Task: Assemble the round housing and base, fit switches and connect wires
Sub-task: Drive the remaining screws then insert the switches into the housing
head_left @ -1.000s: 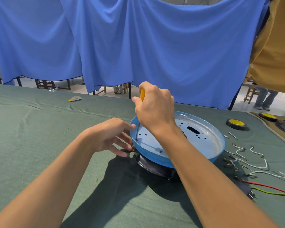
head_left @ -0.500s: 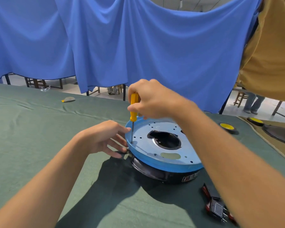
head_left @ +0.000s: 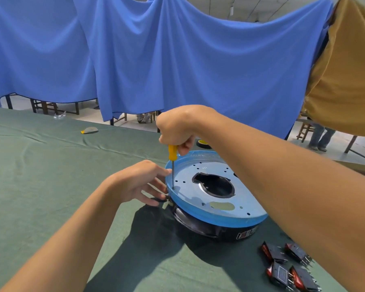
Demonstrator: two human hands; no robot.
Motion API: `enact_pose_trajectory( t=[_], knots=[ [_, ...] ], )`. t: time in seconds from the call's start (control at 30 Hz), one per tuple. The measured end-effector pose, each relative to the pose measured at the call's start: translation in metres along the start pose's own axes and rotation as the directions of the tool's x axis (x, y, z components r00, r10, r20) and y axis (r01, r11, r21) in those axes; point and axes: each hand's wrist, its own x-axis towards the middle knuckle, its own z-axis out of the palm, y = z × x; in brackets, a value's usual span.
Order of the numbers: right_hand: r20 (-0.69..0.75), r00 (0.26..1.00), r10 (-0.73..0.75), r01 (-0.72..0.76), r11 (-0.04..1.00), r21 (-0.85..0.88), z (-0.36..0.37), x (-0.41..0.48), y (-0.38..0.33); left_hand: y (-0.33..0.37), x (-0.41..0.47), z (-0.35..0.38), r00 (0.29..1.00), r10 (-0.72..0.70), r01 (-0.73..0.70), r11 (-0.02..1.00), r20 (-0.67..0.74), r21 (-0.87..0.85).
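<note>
Blue plate: a round, glossy blue metal plate (head_left: pixel 247 199), drilled with small holes and cut open at its centre, is seated on a round black housing (head_left: pixel 209 231), ahead of both hands.
Screwdriver: a yellow-handled screwdriver (head_left: pixel 172 153) with a thin steel shaft is held nearly upright, its tip set at a hole by the plate's left rim.
Right hand: the right hand (head_left: pixel 177 127) is curled round the handle from above.
Left hand: the left hand (head_left: pixel 139 182) is spread, fingers almost straight, fingertips laid against the left rim just beside the shaft; nothing is seen gripped.
Deciding relation: the hole lies directly beneath the right hand, so driving is judged to depend on a vertical shaft.
Switches: red-and-black rocker switches (head_left: pixel 287 268) with metal prongs lie on the green cloth bench (head_left: pixel 51 175), apart from the housing, not yet fitted.
</note>
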Motion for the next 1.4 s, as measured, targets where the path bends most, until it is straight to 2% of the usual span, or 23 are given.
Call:
enact_pose_trajectory(
  t=[0.13,0.2,0.33,0.4,0.57,0.6,0.67,0.77,0.83,0.93,1.07,1.13,1.23,1.33,1.4],
  knots=[
    [0.116,0.993,0.025,-0.04,0.991,0.125,-0.004,-0.001,0.004,-0.001,0.0,0.0,1.0,-0.002,0.002,1.0,0.004,-0.021],
    [0.112,0.994,0.004,-0.022,0.986,0.165,-0.003,-0.005,0.011,-0.002,0.0,0.0,1.0,-0.003,0.003,1.0,0.008,-0.028],
    [-0.163,0.983,0.081,-0.065,0.993,0.101,0.018,-0.005,0.022,-0.003,0.001,-0.001,1.0,-0.01,0.011,1.0,0.015,-0.028],
    [-0.211,0.972,0.105,-0.074,0.986,0.147,0.026,-0.006,0.026,-0.003,0.001,-0.001,1.0,-0.009,0.01,1.0,0.018,-0.029],
    [0.002,0.999,0.05,-0.05,0.985,0.165,0.012,-0.019,0.028,-0.003,0.002,-0.002,1.0,-0.007,0.008,0.999,0.021,-0.04],
    [-0.019,0.999,0.03,-0.026,0.981,0.193,0.011,-0.02,0.027,-0.003,0.002,-0.002,1.0,-0.008,0.009,0.999,0.021,-0.042],
    [-0.152,0.988,0.022,0.007,0.982,0.187,0.017,-0.019,0.024,-0.004,0.003,-0.002,1.0,-0.008,0.009,0.999,0.02,-0.038],
    [-0.308,0.947,0.085,-0.041,0.989,0.145,0.032,-0.016,0.018,-0.005,0.004,-0.002,1.0,-0.006,0.007,0.999,0.02,-0.035],
    [-0.261,0.959,0.109,-0.072,0.986,0.149,0.033,-0.014,0.018,-0.005,0.005,-0.003,1.0,-0.007,0.007,0.999,0.02,-0.038],
    [-0.117,0.992,0.055,-0.031,0.98,0.195,0.021,-0.017,0.022,-0.005,0.007,-0.003,1.0,-0.004,0.005,0.999,0.021,-0.039],
    [-0.217,0.97,0.113,-0.065,0.974,0.218,0.03,-0.018,0.019,-0.004,0.006,-0.003,1.0,-0.007,0.008,0.999,0.021,-0.041],
    [-0.172,0.976,0.135,-0.098,0.973,0.21,0.029,-0.019,0.018,-0.004,0.006,-0.002,1.0,-0.004,0.005,0.999,0.025,-0.04],
    [-0.088,0.992,0.091,-0.068,0.969,0.239,0.019,-0.02,0.021,-0.005,0.005,-0.003,1.0,0.005,-0.004,0.999,0.024,-0.044],
    [-0.217,0.966,0.14,-0.089,0.969,0.232,0.029,-0.019,0.019,-0.005,0.004,-0.002,1.0,0.008,-0.007,0.999,0.021,-0.043],
    [-0.225,0.959,0.17,-0.121,0.968,0.219,0.033,-0.019,0.02,-0.005,0.004,-0.002,1.0,0.008,-0.008,0.999,0.017,-0.042]
  ],
)
